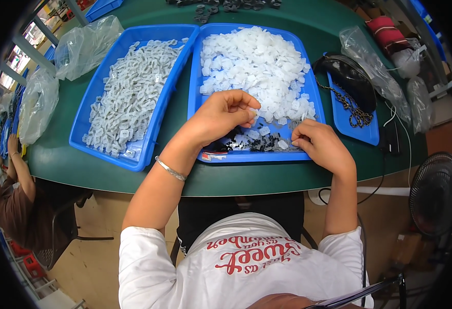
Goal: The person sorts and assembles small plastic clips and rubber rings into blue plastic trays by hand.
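Observation:
A blue tray [197, 87] in front of me holds a heap of small white plastic pieces [257, 62] and, at its near edge, a few small black pieces [259, 144]. My left hand [220, 116] hovers over the near part of this tray, its fingertips pinched on a small white piece. At the tray's near right corner rests my right hand [321, 144], fingers curled over the black pieces; whether it holds one is hidden. A silver bracelet [170, 169] circles my left wrist.
A second blue tray [89, 110] of greyish-white pieces sits to the left on the green table [267, 180]. Clear plastic bags [84, 46] lie at the left and right. A black bag with a chain [349, 77] rests on a small blue tray. Another person [9, 195] sits far left; a fan [434, 193] stands right.

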### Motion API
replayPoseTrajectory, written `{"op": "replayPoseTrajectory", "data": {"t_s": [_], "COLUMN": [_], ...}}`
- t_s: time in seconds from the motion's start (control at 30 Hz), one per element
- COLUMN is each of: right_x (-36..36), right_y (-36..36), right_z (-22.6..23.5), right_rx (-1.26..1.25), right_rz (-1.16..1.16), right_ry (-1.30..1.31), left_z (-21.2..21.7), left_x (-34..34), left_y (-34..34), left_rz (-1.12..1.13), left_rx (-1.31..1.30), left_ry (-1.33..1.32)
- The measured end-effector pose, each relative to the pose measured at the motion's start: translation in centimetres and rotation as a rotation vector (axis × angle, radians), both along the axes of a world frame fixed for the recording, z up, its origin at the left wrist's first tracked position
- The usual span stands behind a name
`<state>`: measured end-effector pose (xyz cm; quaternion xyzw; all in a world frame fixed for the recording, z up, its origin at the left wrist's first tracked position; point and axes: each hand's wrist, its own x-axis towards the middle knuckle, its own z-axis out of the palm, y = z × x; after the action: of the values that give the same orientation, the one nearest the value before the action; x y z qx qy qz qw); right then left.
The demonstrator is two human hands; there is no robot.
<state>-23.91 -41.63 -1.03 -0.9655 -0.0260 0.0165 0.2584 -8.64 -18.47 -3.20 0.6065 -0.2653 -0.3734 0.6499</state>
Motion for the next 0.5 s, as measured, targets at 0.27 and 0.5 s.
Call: {"op": "replayPoseTrajectory", "data": {"t_s": [0.27,0.5], "right_x": [-0.40,0.13], "right_y": [0.11,0.39], "right_z": [0.54,0.67], "right_rx": [0.053,-0.058], "right_rz": [-0.054,-0.023], "right_ry": [0.010,0.013], "left_z": [-0.10,-0.06], "left_x": [-0.02,0.00], "left_y": [-0.12,0.00], "left_rz": [-0.006,0.004], "left_rx": [0.017,0.023], "left_ry": [-0.028,-0.037]}}
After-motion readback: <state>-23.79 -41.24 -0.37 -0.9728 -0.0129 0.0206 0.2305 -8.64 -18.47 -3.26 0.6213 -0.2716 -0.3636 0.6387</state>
